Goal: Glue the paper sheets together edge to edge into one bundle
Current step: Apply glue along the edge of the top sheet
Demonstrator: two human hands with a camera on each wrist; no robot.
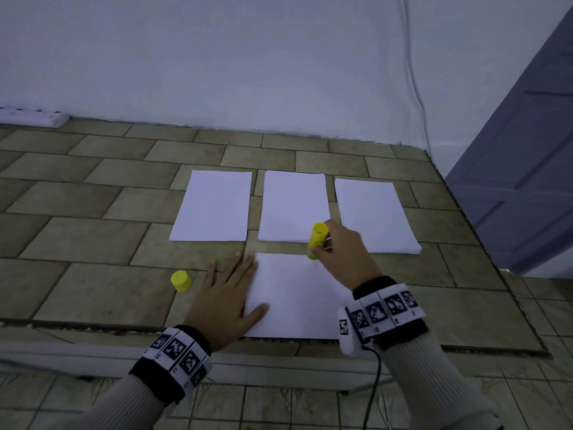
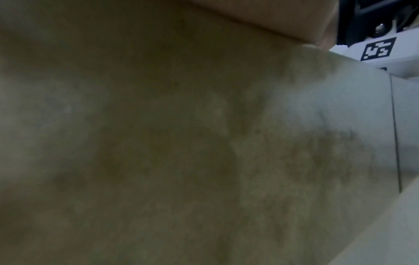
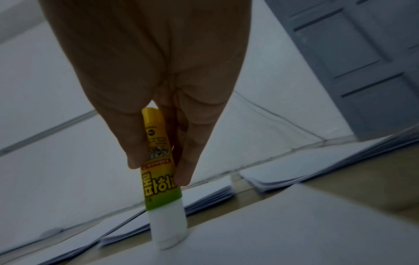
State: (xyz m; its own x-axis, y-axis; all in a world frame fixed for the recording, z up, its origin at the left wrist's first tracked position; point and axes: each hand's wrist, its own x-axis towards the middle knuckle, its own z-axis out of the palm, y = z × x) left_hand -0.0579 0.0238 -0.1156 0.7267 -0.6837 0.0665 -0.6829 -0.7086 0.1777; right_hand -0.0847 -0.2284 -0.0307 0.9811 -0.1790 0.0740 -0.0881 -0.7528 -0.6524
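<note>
Nearest us, our left hand [image 1: 225,297] lies flat with fingers straight and spread on the desk [image 1: 93,243], its thumb and inner fingers resting on the left edge of a single paper sheet [image 1: 297,299]. It holds nothing; it only presses the sheet down. Our left wrist view gives just a blurred patch of the tiled desk surface [image 2: 181,143].

Our right hand [image 1: 344,252] is on the far side of that sheet, its thumb and fingers curled round a yellow glue stick [image 1: 317,240]. In the right wrist view the glue stick [image 3: 158,172] stands nearly upright, and its white glue end touches the sheet [image 3: 283,233] at the far edge, near the right corner.

Left of our left hand, apart from it on the desk, stands the yellow cap [image 1: 181,281].

Beyond both hands lie three paper stacks side by side with gaps between them: a left stack [image 1: 214,206], a middle stack [image 1: 293,206] just behind the glue stick, and a right stack [image 1: 375,215] beyond our right hand.
</note>
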